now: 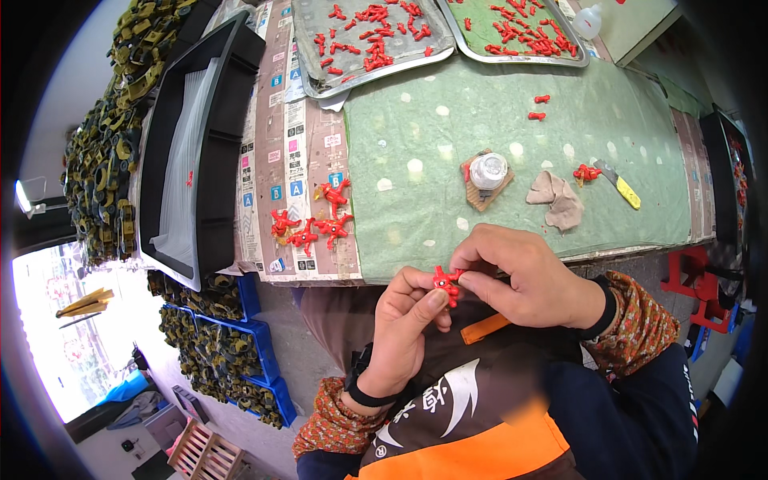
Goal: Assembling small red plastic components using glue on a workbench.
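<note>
Just past the table's front edge, above my lap, my left hand point(404, 316) pinches a small red plastic toy figure point(442, 281) between thumb and fingers. My right hand point(524, 276) closes thumb and forefinger on a small red part at the figure's right side; whether that part is joined to it I cannot tell. Similar red figures point(304, 235) lie grouped on the table to the left. Over on the right are another red figure point(584, 173), a knife with a yellow handle point(624, 190) and a crumpled beige cloth point(558, 202). A clear jar point(489, 170) stands on a small brown block point(498, 197).
Two metal trays point(384, 74) of red parts sit at the far side. Two loose red pieces point(537, 116) rest on the green cloth point(416, 216). A black bin point(218, 160) stands left, near piled olive-green toy parts point(100, 176) and blue crates point(258, 340). A red stool point(698, 280) is at right.
</note>
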The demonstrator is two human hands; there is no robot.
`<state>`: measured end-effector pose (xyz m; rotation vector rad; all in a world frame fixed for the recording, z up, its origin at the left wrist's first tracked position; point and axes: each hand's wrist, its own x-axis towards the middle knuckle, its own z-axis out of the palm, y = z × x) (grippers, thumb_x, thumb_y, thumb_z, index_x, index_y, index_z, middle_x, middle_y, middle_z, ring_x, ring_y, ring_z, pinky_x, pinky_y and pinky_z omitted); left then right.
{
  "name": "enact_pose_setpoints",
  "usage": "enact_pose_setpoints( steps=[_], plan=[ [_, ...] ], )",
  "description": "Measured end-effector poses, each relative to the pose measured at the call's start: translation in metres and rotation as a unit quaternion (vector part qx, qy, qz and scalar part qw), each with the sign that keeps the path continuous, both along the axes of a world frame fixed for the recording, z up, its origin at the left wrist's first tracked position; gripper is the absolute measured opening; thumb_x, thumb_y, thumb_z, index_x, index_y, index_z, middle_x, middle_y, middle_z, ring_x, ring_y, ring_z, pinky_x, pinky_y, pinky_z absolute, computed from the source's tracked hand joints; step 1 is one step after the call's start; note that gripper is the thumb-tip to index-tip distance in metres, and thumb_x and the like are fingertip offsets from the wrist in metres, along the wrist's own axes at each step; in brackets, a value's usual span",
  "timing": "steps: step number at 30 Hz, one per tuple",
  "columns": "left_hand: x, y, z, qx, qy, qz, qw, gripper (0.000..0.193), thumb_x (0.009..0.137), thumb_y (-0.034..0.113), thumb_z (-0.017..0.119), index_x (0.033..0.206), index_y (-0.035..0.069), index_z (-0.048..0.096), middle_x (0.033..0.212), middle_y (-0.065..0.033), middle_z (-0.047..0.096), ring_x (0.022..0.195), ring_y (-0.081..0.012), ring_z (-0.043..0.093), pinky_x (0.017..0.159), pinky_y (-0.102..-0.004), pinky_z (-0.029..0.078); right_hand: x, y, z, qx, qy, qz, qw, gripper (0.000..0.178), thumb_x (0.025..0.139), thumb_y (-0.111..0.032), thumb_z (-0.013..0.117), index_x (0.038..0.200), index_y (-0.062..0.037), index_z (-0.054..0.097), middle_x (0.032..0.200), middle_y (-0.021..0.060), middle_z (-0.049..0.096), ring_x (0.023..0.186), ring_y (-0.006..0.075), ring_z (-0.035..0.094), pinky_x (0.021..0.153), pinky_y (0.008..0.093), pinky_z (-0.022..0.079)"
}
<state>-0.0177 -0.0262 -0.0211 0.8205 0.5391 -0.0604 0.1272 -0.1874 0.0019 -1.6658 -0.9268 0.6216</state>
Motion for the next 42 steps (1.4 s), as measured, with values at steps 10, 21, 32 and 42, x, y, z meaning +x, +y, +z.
enact_pose_setpoints(
  steps=[10,21,32,42],
  plan=[
    [0.004,-0.001,0.001,-0.005,-0.007,-0.009,1.0,0.012,0.1,0.011,0.069,0.107,0.005,0.061,0.097,-0.0042,0.071,0.075,-0.0065,0.061,0.068,-0.0229,0.052,0.003,-0.003,0.004,-0.018,0.055,-0.003,0.998,0.011,0.088,-0.002,0.069,0.097,-0.001,0.063,0.085,0.0138,0.065,0.075,0.0289,0.065,0.067,0.0366,0.051],
    [0.009,0.005,0.015,0.001,-0.03,-0.018,0.999,0.021,0.101,0.012,0.066,0.119,0.003,0.059,0.102,-0.0058,0.069,0.087,-0.0095,0.063,0.077,-0.0272,0.053,0.027,-0.01,0.038,-0.02,-0.058,0.021,0.998,0.013,0.088,-0.003,0.073,0.099,-0.0019,0.067,0.087,0.0108,0.067,0.074,0.0241,0.065,0.066,0.0333,0.05],
    [0.011,0.017,0.013,0.068,-0.044,0.037,0.996,0.026,0.103,0.01,0.061,0.128,0.003,0.055,0.111,-0.0048,0.063,0.089,-0.009,0.059,0.082,-0.027,0.052,0.165,0.049,0.044,-0.06,-0.34,-0.101,0.933,0.005,0.088,-0.003,0.066,0.092,0.0,0.064,0.085,0.0158,0.063,0.08,0.0346,0.064,0.072,0.0417,0.05],
    [0.007,0.033,0.007,0.115,-0.061,0.066,0.989,0.025,0.1,0.005,0.064,0.123,0.003,0.055,0.112,-0.0054,0.062,0.09,-0.0101,0.06,0.084,-0.0275,0.053,0.24,0.108,0.005,-0.161,-0.431,-0.081,0.884,0.006,0.084,-0.003,0.064,0.09,-0.002,0.066,0.087,0.0151,0.061,0.091,0.0364,0.061,0.08,0.047,0.049]
  ],
)
